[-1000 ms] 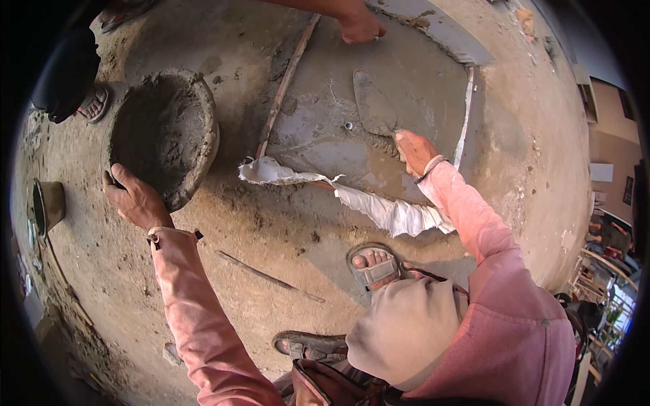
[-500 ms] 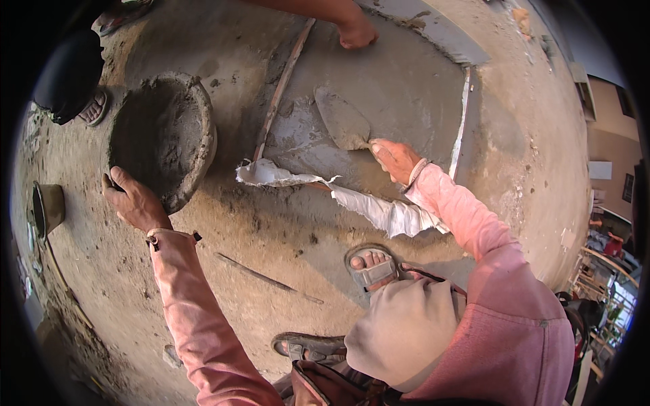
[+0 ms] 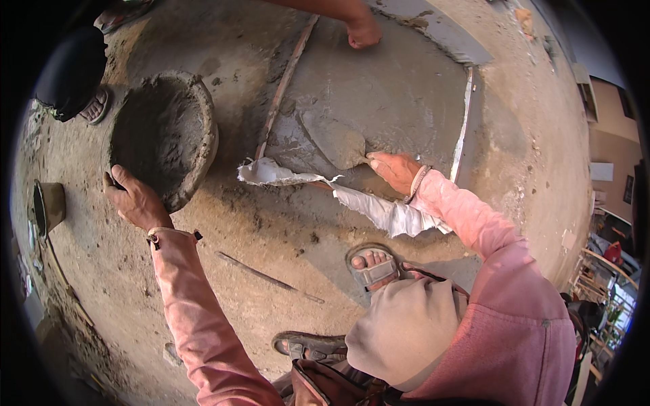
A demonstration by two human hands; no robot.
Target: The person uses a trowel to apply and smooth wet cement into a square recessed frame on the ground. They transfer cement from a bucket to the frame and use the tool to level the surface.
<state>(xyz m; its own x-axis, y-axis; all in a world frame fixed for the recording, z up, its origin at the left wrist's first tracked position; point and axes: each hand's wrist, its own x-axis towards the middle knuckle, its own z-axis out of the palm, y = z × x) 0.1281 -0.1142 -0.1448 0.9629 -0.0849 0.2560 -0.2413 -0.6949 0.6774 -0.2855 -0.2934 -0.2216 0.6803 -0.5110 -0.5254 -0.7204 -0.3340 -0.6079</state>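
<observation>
My right hand (image 3: 397,172) is closed round the handle of a mortar-smeared trowel (image 3: 336,143), whose blade lies flat on wet grey cement (image 3: 393,88). Wooden strips (image 3: 290,80) and a white cloth-wrapped edge (image 3: 379,211) frame the cement slab. On the left, my left hand (image 3: 139,201) grips the near rim of a round, mortar-caked basin (image 3: 208,125); the thumb is on top and some fingers are hidden. Wet mortar lines the basin's inside.
Another person's hand (image 3: 364,32) reaches over the far part of the cement. That person's sandalled foot (image 3: 95,107) is beyond the basin. A bucket (image 3: 50,207) and a long stick (image 3: 68,284) lie far left. A thin rod (image 3: 269,277) is on the ground near my sandalled foot (image 3: 374,266).
The trowel has slid left and slightly toward me across the cement with my right hand. The other person's hand has shifted slightly right. My left hand stays on the basin.
</observation>
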